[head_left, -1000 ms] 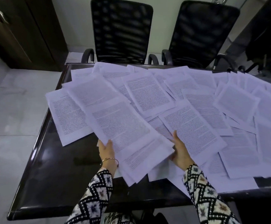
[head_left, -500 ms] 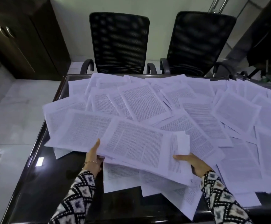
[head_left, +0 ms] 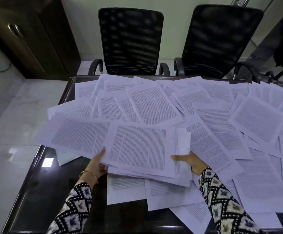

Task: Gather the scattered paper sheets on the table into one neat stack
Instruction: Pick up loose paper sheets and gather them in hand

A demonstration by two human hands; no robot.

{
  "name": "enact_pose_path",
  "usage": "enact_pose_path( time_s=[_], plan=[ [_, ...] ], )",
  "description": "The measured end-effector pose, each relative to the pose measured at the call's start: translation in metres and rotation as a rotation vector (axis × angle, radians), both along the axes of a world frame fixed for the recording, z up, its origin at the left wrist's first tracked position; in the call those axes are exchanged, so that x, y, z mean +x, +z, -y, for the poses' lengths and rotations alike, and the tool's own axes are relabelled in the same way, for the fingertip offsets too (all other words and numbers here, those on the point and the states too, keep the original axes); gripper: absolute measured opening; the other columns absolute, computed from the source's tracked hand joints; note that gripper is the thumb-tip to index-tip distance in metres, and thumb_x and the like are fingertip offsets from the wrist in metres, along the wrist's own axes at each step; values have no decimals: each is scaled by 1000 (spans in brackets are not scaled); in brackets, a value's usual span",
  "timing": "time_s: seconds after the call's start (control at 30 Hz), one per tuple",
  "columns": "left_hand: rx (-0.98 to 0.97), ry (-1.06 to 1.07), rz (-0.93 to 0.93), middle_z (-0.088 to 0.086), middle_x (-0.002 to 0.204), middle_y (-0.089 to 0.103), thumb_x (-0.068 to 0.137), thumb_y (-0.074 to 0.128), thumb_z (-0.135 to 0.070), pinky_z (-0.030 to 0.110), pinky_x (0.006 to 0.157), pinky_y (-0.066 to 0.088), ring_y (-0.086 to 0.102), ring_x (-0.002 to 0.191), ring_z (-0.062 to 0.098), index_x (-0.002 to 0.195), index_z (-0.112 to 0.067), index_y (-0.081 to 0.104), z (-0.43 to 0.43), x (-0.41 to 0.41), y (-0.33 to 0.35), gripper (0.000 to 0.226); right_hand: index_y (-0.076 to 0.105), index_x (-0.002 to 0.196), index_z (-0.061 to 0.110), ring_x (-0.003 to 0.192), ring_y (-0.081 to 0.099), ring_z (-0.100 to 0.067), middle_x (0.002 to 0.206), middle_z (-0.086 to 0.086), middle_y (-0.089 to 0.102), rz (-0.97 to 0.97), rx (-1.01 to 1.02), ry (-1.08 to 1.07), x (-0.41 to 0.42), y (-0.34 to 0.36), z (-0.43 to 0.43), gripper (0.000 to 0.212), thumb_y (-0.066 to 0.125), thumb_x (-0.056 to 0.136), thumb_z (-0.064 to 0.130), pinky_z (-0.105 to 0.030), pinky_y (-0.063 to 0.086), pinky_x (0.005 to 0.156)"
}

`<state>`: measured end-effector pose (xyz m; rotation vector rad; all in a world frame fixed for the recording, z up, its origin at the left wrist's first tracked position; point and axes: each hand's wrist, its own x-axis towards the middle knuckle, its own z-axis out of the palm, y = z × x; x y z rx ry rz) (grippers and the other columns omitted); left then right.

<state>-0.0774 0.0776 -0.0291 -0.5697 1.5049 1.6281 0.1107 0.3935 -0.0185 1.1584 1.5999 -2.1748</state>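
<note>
View: head camera, looking down and forward across a dark, glossy table (head_left: 41,200).

Task sheets: many white paper sheets (head_left: 215,132) printed with dense text lie scattered and overlapping over most of the table top. They reach from the far edge to the near edge and run out of the picture on the right.

Gathered bundle: a loose bundle (head_left: 137,146) of sheets, fanned out towards the left, is held at the near-left part of the spread, above other sheets that lie beneath it.

Left hand: the left hand (head_left: 96,164) grips the bundle's near-left edge. The thumb lies on top of the paper; the other fingers go under it and are hidden.

Right hand: the right hand (head_left: 192,162) pinches the bundle's near-right edge. The thumb stretches leftward over the top sheet; the fingers underneath cannot be seen.

Wrist: a thin gold bangle (head_left: 89,173) circles the left wrist.

Sleeves: both sleeves (head_left: 225,205) carry a black-and-white zigzag pattern.

Far side: 2 black mesh-backed office chairs (head_left: 130,41) with armrests stand at the table's far edge.

Background left: a dark wooden cabinet (head_left: 29,36) stands on a pale tiled floor (head_left: 5,115).
</note>
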Motion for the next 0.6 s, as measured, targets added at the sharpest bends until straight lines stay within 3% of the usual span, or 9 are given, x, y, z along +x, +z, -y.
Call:
enact_pose_path(
  time_s=[0.07, 0.17, 0.27, 0.33, 0.4, 0.53, 0.6],
  plan=[
    [46, 242, -64, 12, 111, 63, 94, 50, -38, 42, 73, 55, 60, 95, 31, 111, -8, 57, 10, -13, 1, 34, 56, 133, 8, 119, 61, -26, 126, -10, 67, -9, -2, 2, 6, -2, -15, 103, 99, 41, 26, -51, 43, 106],
    [-12, 274, -43, 19, 132, 53, 97, 49, -23, 47, 88, 46, 50, 121, 36, 133, 2, 43, 15, -21, -10, 45, 57, 131, 12, 117, 63, -24, 125, -9, 67, -5, -29, 49, 13, -1, -20, 102, 99, 40, 30, -46, 49, 101],
    [-30, 131, 43, 17, 107, 62, 95, 52, -18, 45, 80, 49, 57, 103, 33, 127, 6, 48, 0, -5, -10, 41, 60, 126, 12, 109, 67, -20, 122, -7, 69, -11, -83, 84, 5, -2, -4, 94, 98, 42, 31, -32, 58, 82],
    [0, 48, 46, 12, 91, 68, 93, 55, -19, 40, 72, 54, 64, 83, 28, 114, 3, 58, -5, 4, -5, 31, 61, 124, 10, 105, 69, -18, 118, -6, 70, -21, -74, 67, 1, -2, 2, 90, 97, 43, 29, -27, 58, 76],
    [-18, 87, -20, 7, 83, 67, 90, 59, -20, 36, 66, 54, 62, 73, 23, 103, -4, 60, 2, 4, -3, 21, 64, 118, 11, 103, 69, -19, 116, -6, 71, -18, -46, 55, 2, -2, -2, 95, 100, 32, 32, -27, 58, 76],
    [-94, 259, -178, 14, 114, 62, 87, 64, -10, 44, 87, 50, 59, 93, 29, 127, -4, 50, 24, -11, -4, 43, 65, 117, 12, 107, 67, -21, 118, -7, 70, -13, -24, 48, 9, -3, -11, 99, 101, 27, 36, -28, 58, 80],
    [-143, 147, -147, 16, 108, 63, 86, 62, -3, 42, 77, 52, 58, 86, 28, 129, 0, 48, 12, -5, -1, 45, 64, 120, 11, 107, 68, -21, 118, -7, 71, -12, -50, 59, 3, -4, -3, 93, 99, 37, 34, -29, 58, 80]
  ],
)
